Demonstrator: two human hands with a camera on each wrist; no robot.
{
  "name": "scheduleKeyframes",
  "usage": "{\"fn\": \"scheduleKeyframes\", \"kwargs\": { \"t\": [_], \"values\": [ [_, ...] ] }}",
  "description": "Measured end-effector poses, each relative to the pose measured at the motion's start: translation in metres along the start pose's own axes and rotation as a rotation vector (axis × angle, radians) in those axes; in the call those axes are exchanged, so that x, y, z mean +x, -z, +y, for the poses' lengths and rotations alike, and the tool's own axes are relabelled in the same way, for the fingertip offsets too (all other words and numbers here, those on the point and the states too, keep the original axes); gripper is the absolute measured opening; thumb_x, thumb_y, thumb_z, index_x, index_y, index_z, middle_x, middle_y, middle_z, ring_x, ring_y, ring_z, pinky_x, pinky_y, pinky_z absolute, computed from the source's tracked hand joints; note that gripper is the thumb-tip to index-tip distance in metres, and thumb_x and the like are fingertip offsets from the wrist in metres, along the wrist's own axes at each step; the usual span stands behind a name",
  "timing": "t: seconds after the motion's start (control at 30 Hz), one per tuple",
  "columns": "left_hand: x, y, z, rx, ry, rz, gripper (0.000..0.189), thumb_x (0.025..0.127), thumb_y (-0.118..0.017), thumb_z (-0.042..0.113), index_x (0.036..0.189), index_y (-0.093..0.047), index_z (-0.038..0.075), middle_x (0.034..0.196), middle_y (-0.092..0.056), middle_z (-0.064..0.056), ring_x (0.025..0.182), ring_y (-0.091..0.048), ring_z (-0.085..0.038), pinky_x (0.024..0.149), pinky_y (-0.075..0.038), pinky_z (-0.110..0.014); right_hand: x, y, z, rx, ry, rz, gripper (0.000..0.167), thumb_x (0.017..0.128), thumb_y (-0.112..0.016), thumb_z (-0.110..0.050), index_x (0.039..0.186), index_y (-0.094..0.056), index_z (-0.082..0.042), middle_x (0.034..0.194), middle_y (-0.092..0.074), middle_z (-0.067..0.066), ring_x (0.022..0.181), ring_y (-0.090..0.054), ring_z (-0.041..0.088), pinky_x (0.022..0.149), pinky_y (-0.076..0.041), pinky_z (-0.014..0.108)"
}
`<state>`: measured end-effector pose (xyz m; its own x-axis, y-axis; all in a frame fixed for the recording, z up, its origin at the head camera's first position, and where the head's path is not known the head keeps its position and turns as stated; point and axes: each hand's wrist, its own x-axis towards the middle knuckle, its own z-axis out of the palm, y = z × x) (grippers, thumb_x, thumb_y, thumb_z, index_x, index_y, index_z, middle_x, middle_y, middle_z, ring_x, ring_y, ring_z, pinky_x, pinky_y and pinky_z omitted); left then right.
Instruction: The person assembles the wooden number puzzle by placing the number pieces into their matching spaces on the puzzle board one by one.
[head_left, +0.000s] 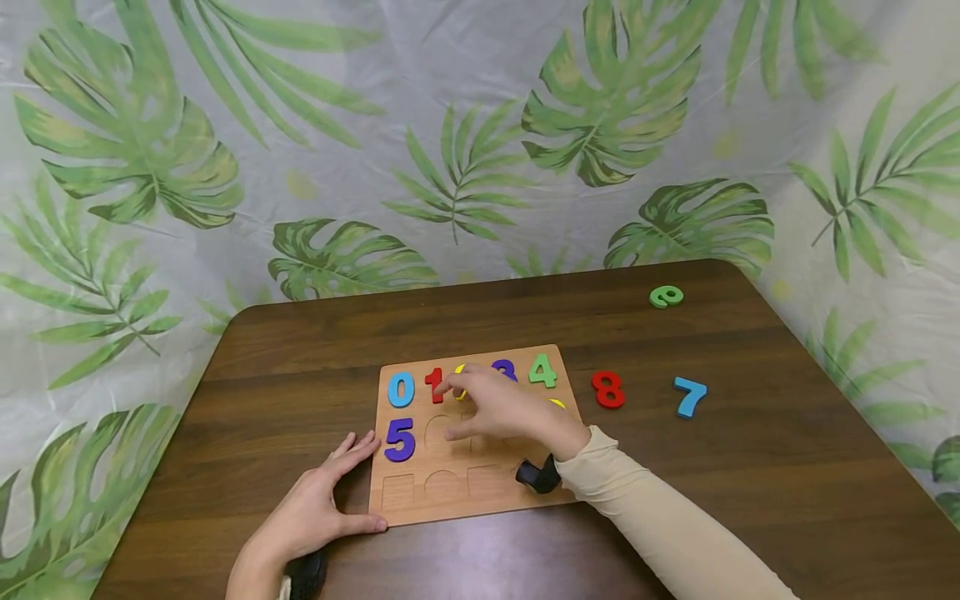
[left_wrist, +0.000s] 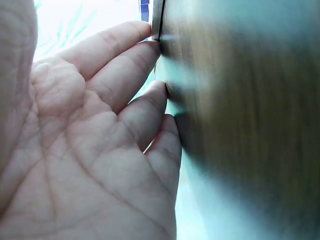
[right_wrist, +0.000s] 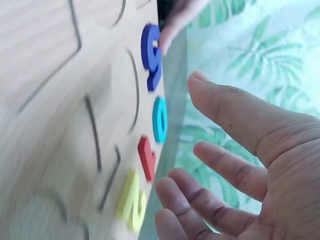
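My left hand (head_left: 318, 504) rests along the left edge of a wooden number puzzle board (head_left: 435, 460), its fingers extended and thumb at the near corner. In the left wrist view its palm (left_wrist: 100, 150) holds nothing. Over the middle of the board hovers my right hand (head_left: 498, 407), thumb and fingers spread apart with nothing between them. A blue 0 (head_left: 401, 389), red 1 (head_left: 434, 385), green 4 (head_left: 543, 372) and purple 5 (head_left: 400, 440) sit in the board. The yellow 2 (right_wrist: 131, 200) and a purple 3 (head_left: 504, 368) are partly covered by the right hand.
To the board's right lie a red 8 (head_left: 608, 389) and a blue 7 (head_left: 689, 397). Farther back is a green looped number piece (head_left: 666, 297). The brown table (head_left: 300, 375) meets a leaf-patterned cloth (head_left: 330, 167) behind it.
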<state>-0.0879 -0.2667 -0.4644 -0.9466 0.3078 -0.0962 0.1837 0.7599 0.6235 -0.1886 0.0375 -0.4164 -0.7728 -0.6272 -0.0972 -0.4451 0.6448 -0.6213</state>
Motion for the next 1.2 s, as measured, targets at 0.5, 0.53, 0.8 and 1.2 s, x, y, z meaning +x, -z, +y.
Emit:
{"fn": "scheduleKeyframes", "kwargs": {
  "t": [0.5, 0.53, 0.8, 1.2],
  "values": [
    [0.001, 0.000, 0.004, 0.001, -0.006, -0.015, 0.108, 0.072, -0.098, 0.052, 0.163, -0.050, 0.020, 0.171, -0.044, -0.009, 0.163, -0.027, -0.047, 0.116, -0.039, -0.075, -0.047, 0.049, 0.062, 0.027, -0.086, 0.123, 0.060, 0.091, -0.088, -0.034, 0.143, -0.067, -0.010, 0.127, -0.066, 0.016, 0.118, -0.066, 0.033, 0.097, -0.060, 0.046],
    [0.001, 0.000, 0.004, 0.003, -0.007, -0.015, 0.108, 0.072, -0.098, 0.052, 0.162, -0.050, 0.020, 0.171, -0.044, -0.010, 0.163, -0.027, -0.047, 0.116, -0.039, -0.075, -0.050, 0.051, 0.067, 0.021, -0.092, 0.130, 0.060, 0.091, -0.088, -0.033, 0.142, -0.067, -0.010, 0.126, -0.067, 0.015, 0.117, -0.067, 0.033, 0.096, -0.060, 0.045],
    [0.000, 0.001, 0.007, 0.019, -0.022, -0.009, 0.107, 0.072, -0.098, 0.053, 0.162, -0.051, 0.019, 0.170, -0.045, -0.011, 0.162, -0.030, -0.048, 0.115, -0.042, -0.074, -0.075, 0.065, 0.098, -0.019, -0.137, 0.183, 0.060, 0.092, -0.087, -0.032, 0.143, -0.067, -0.008, 0.128, -0.067, 0.017, 0.117, -0.067, 0.035, 0.097, -0.059, 0.051],
    [-0.001, 0.003, 0.008, 0.022, -0.018, -0.018, 0.107, 0.072, -0.098, 0.053, 0.162, -0.050, 0.018, 0.170, -0.044, -0.012, 0.162, -0.030, -0.048, 0.115, -0.042, -0.073, -0.110, 0.086, 0.132, -0.004, -0.204, 0.262, 0.062, 0.093, -0.086, -0.035, 0.144, -0.065, -0.008, 0.135, -0.065, 0.018, 0.124, -0.064, 0.037, 0.103, -0.055, 0.058]
  ]
}}
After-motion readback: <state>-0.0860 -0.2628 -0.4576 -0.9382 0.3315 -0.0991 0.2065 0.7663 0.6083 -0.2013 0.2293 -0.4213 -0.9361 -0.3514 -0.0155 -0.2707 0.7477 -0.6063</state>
